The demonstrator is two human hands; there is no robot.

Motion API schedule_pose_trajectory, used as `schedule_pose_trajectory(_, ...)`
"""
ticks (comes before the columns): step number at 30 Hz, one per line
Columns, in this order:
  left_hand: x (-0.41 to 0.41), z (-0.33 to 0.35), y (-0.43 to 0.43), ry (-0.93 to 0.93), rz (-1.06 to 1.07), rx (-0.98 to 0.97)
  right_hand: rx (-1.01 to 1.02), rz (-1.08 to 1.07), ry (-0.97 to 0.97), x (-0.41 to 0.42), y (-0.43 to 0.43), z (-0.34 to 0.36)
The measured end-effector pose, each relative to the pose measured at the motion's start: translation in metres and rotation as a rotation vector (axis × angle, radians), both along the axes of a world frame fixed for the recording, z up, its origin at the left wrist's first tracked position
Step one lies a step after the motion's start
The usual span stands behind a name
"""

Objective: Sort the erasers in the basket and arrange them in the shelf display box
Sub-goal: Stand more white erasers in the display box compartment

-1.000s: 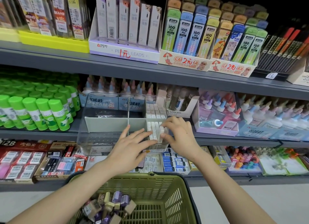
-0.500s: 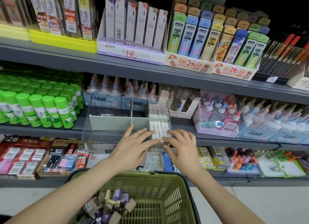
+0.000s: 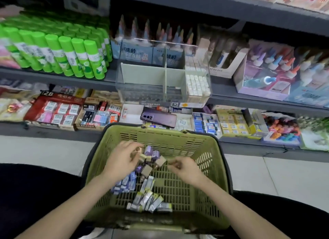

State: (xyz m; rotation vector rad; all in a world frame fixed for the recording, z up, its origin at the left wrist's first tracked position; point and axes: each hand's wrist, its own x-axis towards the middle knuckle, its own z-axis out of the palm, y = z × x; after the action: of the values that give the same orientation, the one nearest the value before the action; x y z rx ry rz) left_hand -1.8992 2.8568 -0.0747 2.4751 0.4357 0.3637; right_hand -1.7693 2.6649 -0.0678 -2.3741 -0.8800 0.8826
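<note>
Both hands are leaving the display box (image 3: 142, 75) for the basket (image 3: 211, 155); left hand (image 3: 122, 160) and right hand (image 3: 185, 168) are curling beside erasers (image 3: 146, 170) lying between them, holds too blurred to tell. Picking one colour seems best.

A single wide-angle view, worn on the person's head, faces forward and steeply down. The olive-green slotted plastic basket (image 3: 209, 160) sits nearest, right beneath the lens, and fills the lower middle. Farther ahead, facing the camera, the grey metal shelves (image 3: 249, 99) carry the clear plastic display box (image 3: 142, 94) near the upper middle. Straight edges bow toward the frame's sides.
</note>
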Motion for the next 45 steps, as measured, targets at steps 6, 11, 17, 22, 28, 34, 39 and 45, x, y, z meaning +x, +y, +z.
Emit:
schedule_pose_trajectory(6, -0.049, -0.111, -0.018, 0.656, -0.118, -0.383, -0.338, -0.053, 0.412, -0.033, -0.011, -0.115)
schedule_pose_trajectory(11, -0.039, -0.149, -0.031, 0.927, -0.247, -0.272, -0.346, -0.041, 0.418, -0.035, -0.01, -0.171)
schedule_pose_trajectory(17, -0.027, -0.174, -0.035, 0.986, -0.079, -0.426, -0.381, 0.034, 0.438, -0.032, 0.007, -0.198)
schedule_pose_trajectory(22, -0.025, -0.185, -0.044, 0.963, 0.035, -0.492, -0.405, 0.046, 0.436, -0.04, 0.007, -0.211)
schedule_pose_trajectory(28, -0.018, -0.192, -0.065, 0.931, 0.254, -0.538, -0.356, 0.051, 0.384, -0.042, 0.006, -0.2)
schedule_pose_trajectory(34, -0.009, -0.197, -0.076, 0.88, 0.439, -0.605, -0.171, -0.184, 0.704, -0.054, 0.0, -0.188)
schedule_pose_trajectory(39, -0.012, -0.201, -0.075, 0.875, 0.377, -0.68, -0.159, -0.252, 0.839, -0.045, -0.002, -0.188)
schedule_pose_trajectory(45, -0.016, -0.197, -0.068, 0.855, 0.317, -0.854, -0.176, -0.247, 0.886, -0.036, -0.005, -0.189)
